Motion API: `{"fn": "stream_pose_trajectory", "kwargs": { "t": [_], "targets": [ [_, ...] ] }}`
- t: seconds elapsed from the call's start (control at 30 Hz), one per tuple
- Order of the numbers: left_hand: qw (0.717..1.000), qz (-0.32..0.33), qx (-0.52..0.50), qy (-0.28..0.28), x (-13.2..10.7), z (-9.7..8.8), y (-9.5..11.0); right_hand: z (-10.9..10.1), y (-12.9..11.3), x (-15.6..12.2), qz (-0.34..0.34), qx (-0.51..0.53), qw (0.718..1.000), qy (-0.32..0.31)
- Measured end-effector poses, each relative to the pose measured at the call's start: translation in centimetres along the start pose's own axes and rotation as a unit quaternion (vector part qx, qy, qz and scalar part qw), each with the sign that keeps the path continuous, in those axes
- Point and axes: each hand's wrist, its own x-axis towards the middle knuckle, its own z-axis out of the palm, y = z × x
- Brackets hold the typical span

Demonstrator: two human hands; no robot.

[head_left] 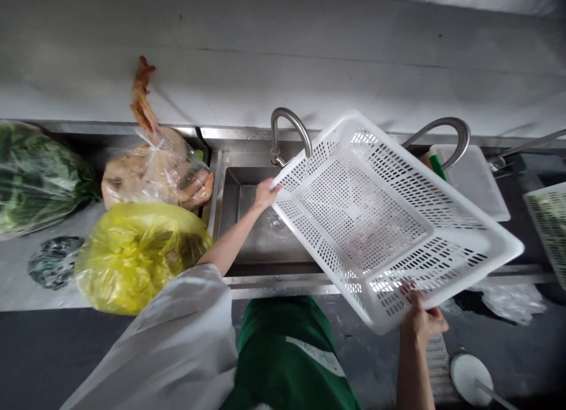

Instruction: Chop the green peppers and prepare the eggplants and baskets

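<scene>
A white perforated plastic basket [354, 212] is held up, tilted, over the right part of the steel sink [252, 233]. My left hand [266, 194] grips its left corner at the rim, thumb on top. At the near right side, my right hand [420, 321] is closed around the rim, with some fingers seen through the holes. Nothing lies inside the basket. Behind its left edge rises a curved steel faucet [292, 118].
On the left counter are a plucked bird in a clear bag [154, 168], a yellow plastic bag [144, 257] and bagged leafy greens [39, 177]. A second faucet [457, 133] and a white lidded tub [477, 180] stand behind the basket. Another basket [550, 221] is at far right.
</scene>
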Motion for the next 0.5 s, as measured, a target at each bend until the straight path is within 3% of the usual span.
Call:
{"fn": "stream_pose_trajectory", "kwargs": {
  "t": [0.07,0.13,0.23,0.3,0.4,0.43,0.5],
  "targets": [
    [1.0,0.003,0.017,0.006,1.3,-0.6,1.2,0.6,-0.9,-0.6,-0.023,0.041,0.999,-0.007],
    [0.998,0.012,0.045,0.052,1.8,-0.8,2.5,1.1,-1.8,-1.2,-0.039,0.066,0.997,-0.007],
    [0.986,0.07,0.084,0.127,1.3,0.5,4.4,1.9,-3.4,-2.8,-0.067,0.085,0.994,0.004],
    [0.989,0.094,0.102,0.053,1.1,2.7,5.4,2.5,-4.6,-4.3,-0.083,0.096,0.992,0.007],
    [0.983,0.017,0.124,-0.132,2.2,7.0,6.4,3.3,-6.4,-6.7,-0.075,0.101,0.992,-0.004],
    [0.978,-0.019,0.128,-0.161,3.0,8.3,6.6,3.5,-6.8,-7.4,-0.069,0.094,0.993,-0.006],
    [0.976,-0.066,0.123,-0.167,4.5,10.7,6.8,4.0,-7.2,-8.6,-0.065,0.056,0.996,-0.039]
  ]
}}
